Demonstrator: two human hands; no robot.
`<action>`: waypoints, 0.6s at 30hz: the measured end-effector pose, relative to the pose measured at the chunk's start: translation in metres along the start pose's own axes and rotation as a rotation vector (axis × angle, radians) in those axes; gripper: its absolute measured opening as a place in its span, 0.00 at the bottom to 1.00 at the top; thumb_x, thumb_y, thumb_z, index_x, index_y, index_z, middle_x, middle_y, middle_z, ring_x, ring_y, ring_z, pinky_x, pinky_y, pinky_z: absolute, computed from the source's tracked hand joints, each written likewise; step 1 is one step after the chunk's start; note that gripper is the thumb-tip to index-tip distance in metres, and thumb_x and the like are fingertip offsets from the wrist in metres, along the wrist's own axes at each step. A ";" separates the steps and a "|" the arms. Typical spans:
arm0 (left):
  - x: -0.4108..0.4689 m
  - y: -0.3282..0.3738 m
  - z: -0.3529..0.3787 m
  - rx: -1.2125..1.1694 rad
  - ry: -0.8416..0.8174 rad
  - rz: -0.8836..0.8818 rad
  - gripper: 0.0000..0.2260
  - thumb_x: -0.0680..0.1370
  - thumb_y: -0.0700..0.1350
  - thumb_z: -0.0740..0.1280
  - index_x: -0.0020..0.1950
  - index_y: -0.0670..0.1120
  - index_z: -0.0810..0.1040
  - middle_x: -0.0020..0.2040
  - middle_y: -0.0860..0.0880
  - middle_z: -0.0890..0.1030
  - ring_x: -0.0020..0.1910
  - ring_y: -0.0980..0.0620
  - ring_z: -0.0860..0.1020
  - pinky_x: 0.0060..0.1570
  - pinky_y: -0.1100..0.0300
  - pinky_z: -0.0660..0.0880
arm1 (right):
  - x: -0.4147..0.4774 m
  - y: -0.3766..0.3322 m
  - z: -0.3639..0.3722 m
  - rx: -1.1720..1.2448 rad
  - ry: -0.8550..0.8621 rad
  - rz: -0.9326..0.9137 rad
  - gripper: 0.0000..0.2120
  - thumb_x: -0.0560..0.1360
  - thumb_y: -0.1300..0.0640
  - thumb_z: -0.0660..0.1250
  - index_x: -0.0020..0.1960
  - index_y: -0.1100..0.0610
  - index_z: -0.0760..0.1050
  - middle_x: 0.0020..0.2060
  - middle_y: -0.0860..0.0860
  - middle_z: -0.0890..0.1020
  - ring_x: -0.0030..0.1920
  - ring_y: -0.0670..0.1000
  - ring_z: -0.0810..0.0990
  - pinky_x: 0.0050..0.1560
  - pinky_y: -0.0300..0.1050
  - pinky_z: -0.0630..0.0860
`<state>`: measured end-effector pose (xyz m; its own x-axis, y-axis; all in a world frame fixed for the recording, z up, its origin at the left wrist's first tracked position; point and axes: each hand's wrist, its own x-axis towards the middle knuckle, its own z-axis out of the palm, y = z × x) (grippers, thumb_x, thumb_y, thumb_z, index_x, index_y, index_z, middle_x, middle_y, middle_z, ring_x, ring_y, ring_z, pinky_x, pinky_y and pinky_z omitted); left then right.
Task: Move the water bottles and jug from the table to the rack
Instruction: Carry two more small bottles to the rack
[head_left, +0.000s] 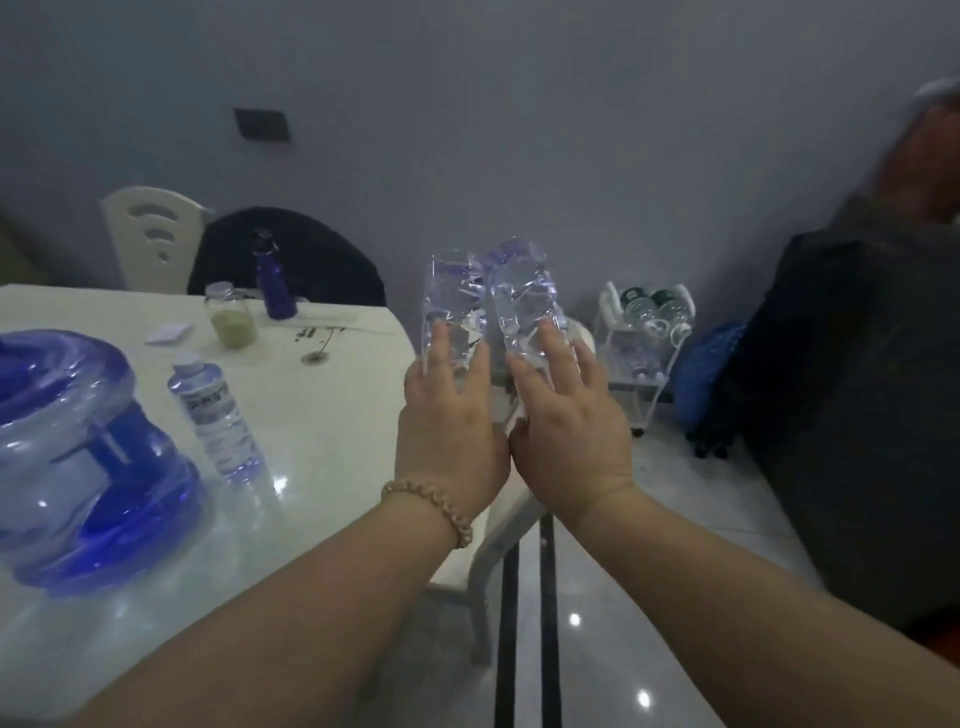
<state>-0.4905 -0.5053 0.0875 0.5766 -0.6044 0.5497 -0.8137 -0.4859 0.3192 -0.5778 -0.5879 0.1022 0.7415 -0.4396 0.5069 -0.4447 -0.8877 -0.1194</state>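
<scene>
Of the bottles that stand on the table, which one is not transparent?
The dark blue bottle at the far edge of the table, beside the jar. The capped bottle nearer the jug is clear.

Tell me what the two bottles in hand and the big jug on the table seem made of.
Left bottle and right bottle: thin clear plastic, glossy, going by their crinkled, dented walls. Water jug: thicker blue-tinted translucent plastic, glossy, with bright highlights; probably rigid, though the look leaves that open.

dim, bluish cast | glare spots on floor (574, 619) | right edge blurred, warped
</scene>
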 end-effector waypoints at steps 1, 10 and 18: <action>0.006 0.018 0.006 -0.002 0.007 0.013 0.37 0.67 0.47 0.75 0.73 0.46 0.63 0.75 0.40 0.54 0.68 0.40 0.63 0.62 0.50 0.69 | 0.000 0.017 -0.011 -0.010 0.018 0.002 0.32 0.69 0.59 0.70 0.71 0.54 0.65 0.75 0.57 0.58 0.72 0.64 0.57 0.64 0.58 0.69; 0.028 0.223 0.102 -0.114 -0.145 0.099 0.38 0.69 0.48 0.72 0.74 0.48 0.57 0.76 0.42 0.48 0.71 0.40 0.56 0.67 0.48 0.63 | -0.042 0.234 -0.067 -0.102 -0.052 0.166 0.33 0.71 0.55 0.70 0.73 0.50 0.61 0.76 0.52 0.54 0.74 0.61 0.53 0.60 0.54 0.73; 0.046 0.279 0.195 -0.133 -0.400 0.102 0.38 0.72 0.44 0.69 0.75 0.53 0.51 0.75 0.52 0.40 0.72 0.42 0.53 0.68 0.48 0.65 | -0.058 0.336 -0.024 -0.112 -0.223 0.300 0.35 0.74 0.55 0.65 0.75 0.46 0.52 0.77 0.49 0.45 0.74 0.56 0.46 0.69 0.49 0.62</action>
<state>-0.6764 -0.7920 0.0511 0.4549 -0.8550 0.2490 -0.8550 -0.3413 0.3904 -0.7822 -0.8570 0.0533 0.6560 -0.7070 0.2642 -0.7011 -0.7004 -0.1336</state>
